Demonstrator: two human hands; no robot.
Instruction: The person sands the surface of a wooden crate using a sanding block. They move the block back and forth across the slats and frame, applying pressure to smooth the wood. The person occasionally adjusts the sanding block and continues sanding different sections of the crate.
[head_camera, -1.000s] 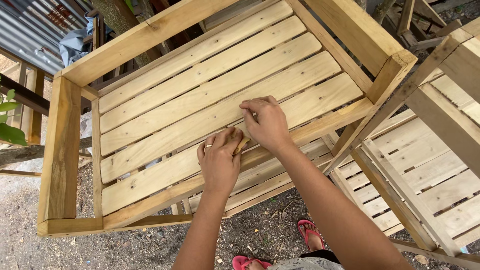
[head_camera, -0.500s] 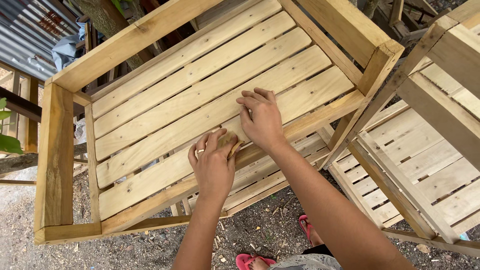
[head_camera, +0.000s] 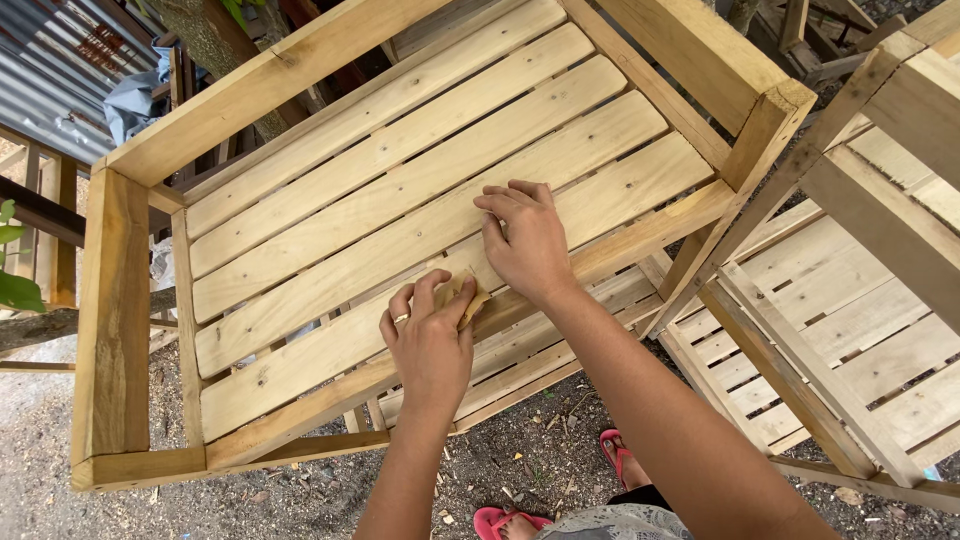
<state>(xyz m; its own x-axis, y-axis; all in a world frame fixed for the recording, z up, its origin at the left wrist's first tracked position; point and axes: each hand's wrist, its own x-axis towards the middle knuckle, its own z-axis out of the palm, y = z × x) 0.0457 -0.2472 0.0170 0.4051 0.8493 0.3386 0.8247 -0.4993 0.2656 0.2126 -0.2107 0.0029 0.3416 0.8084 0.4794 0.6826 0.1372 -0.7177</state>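
Note:
A pale wooden slatted frame, like a chair seat or bench, stands in front of me. My left hand presses a small folded piece of tan sandpaper against the nearest slat close to the front rail. My right hand lies flat, fingers together, on the slats just to the right, holding nothing. A ring shows on a finger of the left hand.
A second slatted wooden frame stands close on the right. Gravel ground lies below, with my feet in pink sandals. Corrugated metal sheeting and a tree trunk are at the top left.
My left hand with the sandpaper has slid slightly along the front slat. The right hand stays pressed on the slats. The view has shifted a little.

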